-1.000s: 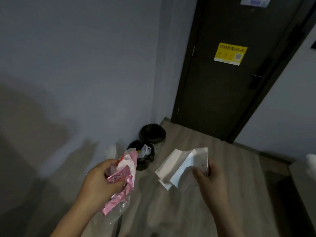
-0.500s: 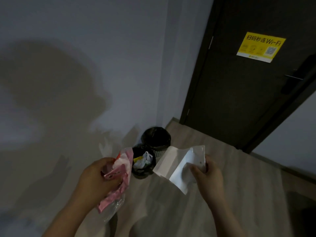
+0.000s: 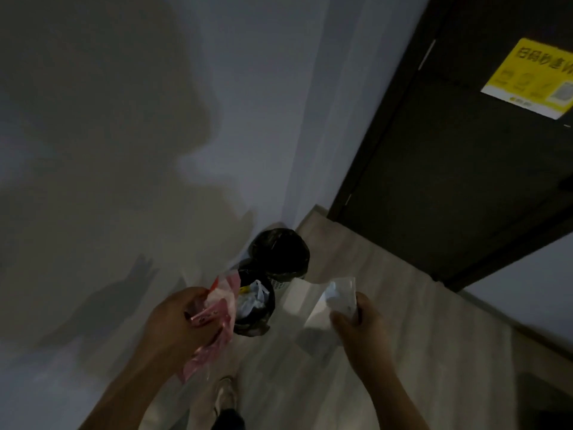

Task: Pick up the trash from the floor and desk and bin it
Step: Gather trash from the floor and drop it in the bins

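**Trash in both hands at the bins; release not yet made**

The left hand is curled round a pink wrapper, a thin, crinkled film whose clear tail hangs below the fist. A white paper, a flat sheet with sharp folds, is pinched between the thumb and fingers of the right hand. Both items are held above the floor, just short of the bins.

Two round bins lined with glossy black bags are set at the floor's edge against the wall, near the corner by the dark door. A crumpled white plastic bag and something yellow are seen in the near bin. The inside of the far bin is too dark to be judged.

The step in hand is judged to be the carry and drop. Each hand should be brought squarely over an opening and lowered before the grip is eased, since film and paper this light are likely to drift. The wrapper is seen against the near bin's rim, while the paper is held beside it. The paper would be better crushed first, as the openings look narrow. The near bin appears part full, so the far one may be preferred.
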Tool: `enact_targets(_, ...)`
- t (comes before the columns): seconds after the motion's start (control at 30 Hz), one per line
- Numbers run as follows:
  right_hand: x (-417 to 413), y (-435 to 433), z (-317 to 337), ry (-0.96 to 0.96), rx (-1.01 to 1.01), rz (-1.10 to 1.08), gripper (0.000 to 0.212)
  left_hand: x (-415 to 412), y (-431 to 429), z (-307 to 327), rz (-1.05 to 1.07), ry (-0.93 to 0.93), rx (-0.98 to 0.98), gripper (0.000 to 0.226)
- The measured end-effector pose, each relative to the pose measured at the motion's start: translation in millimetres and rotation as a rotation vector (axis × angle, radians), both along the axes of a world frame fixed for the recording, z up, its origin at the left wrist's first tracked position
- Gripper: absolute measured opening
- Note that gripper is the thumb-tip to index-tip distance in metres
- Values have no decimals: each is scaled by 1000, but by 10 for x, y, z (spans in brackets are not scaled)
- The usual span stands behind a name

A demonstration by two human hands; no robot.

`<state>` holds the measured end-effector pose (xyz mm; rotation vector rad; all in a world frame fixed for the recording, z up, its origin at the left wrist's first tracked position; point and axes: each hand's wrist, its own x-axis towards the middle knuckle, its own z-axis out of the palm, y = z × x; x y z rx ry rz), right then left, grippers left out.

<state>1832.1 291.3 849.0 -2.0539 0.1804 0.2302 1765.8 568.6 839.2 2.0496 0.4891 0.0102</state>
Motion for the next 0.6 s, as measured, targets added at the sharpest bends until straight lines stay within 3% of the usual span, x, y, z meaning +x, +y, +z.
enact_targets(0.13,586,261,-213,73,-60,30,32,470,230,-179,-8,66,-10,24)
enact_targets(0.27,1035,476,-506,116,-78,69,32,898,396,-397,-68,138,70,44)
enact_targets(0.43,1521,657,-959,227,-80,114,24,1278,455,-692,-49,192,100,17)
enact_targets(0.6,1998,807,-1655,365,-69,151,20,1530,428,-1169,3,393,163,43)
